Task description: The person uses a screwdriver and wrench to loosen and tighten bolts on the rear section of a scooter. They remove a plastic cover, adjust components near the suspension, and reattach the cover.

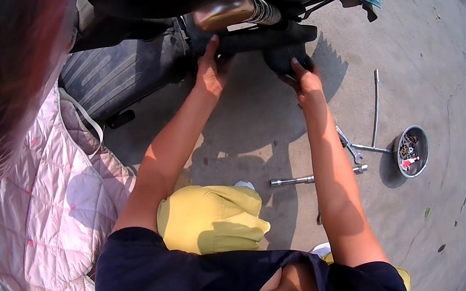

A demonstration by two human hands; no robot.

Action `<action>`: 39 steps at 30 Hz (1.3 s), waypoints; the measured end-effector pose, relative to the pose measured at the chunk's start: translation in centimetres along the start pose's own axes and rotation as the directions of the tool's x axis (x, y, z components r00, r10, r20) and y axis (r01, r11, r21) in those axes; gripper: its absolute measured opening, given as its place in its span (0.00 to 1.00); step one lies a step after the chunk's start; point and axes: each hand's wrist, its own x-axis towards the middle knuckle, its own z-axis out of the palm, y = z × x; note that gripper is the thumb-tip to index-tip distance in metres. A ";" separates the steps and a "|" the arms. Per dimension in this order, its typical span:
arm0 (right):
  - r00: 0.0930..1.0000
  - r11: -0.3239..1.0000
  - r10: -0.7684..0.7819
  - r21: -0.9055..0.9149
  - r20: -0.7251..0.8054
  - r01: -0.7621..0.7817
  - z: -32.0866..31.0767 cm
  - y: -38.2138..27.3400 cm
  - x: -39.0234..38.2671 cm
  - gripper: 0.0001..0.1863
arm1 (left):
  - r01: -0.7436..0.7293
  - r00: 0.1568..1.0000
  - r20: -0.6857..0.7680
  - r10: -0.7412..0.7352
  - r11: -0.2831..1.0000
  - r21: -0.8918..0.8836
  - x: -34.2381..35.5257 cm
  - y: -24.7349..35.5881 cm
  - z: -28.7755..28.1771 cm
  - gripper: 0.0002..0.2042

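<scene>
A long black part (pixel 270 38) with a rounded lower section lies along the underside of a scooter, below its coil spring (pixel 266 11). My left hand (pixel 212 70) is closed on the left end of this part, thumb up on its near face and fingers mostly hidden behind. Around the rounded lower section my right hand (pixel 304 79) is closed, with the thumb on the near side. Whether the part is fixed to the scooter or loose I cannot tell. Left of my left hand is the ribbed black footboard (pixel 122 71).
On the concrete right of my right forearm lie an open-end wrench (pixel 351 147), a long metal bar (pixel 375 106) and a socket wrench (pixel 291 181). Beyond them stands a metal bowl (pixel 426 159) with small hardware and a red-and-white tube. A pink quilted cover (pixel 33 203) hangs at left.
</scene>
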 end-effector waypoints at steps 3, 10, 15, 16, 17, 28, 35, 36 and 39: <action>1.000 1.000 0.002 0.011 -0.002 -0.002 0.1 0.1 -0.2 0.29 | 0.062 0.996 -0.069 -0.062 0.998 -0.012 -0.1 0.1 0.0 0.30; 0.995 0.984 0.081 -0.164 0.055 -0.071 -0.5 -1.3 1.3 0.30 | 0.076 0.997 -0.012 -0.078 0.984 -0.159 0.4 -0.1 -0.5 0.19; 0.967 0.990 -0.110 -0.116 -0.231 0.085 1.4 1.9 1.8 0.31 | 0.079 0.996 -0.019 -0.081 0.992 -0.102 0.7 -0.3 -0.5 0.23; 0.963 0.991 -0.130 -0.042 -0.236 0.124 1.7 2.5 1.7 0.33 | 0.074 0.996 -0.035 -0.077 0.993 -0.087 0.7 -0.2 -0.4 0.23; 0.956 0.987 -0.157 0.000 -0.249 0.162 1.9 2.9 1.7 0.34 | 0.073 0.996 -0.040 -0.077 0.993 -0.096 0.6 -0.2 -0.2 0.23; 0.996 0.990 0.024 -0.139 0.081 -0.012 0.2 -1.9 1.3 0.39 | 0.079 0.996 0.053 -0.074 0.993 -0.092 0.3 0.4 -0.2 0.25; 0.949 0.984 0.146 -0.142 0.281 -0.109 -0.4 -3.3 3.9 0.35 | 0.331 0.938 -0.067 -0.342 0.935 -0.129 0.9 2.5 -1.2 0.28; 0.941 0.986 0.135 -0.133 0.310 -0.098 -0.6 -3.1 4.3 0.34 | 0.350 0.931 -0.072 -0.357 0.932 -0.100 0.7 2.9 -1.2 0.28; 0.949 0.997 0.043 -0.070 0.312 -0.022 -1.2 -1.6 4.9 0.34 | 0.366 0.928 -0.054 -0.369 0.929 -0.048 -0.3 3.4 -0.8 0.28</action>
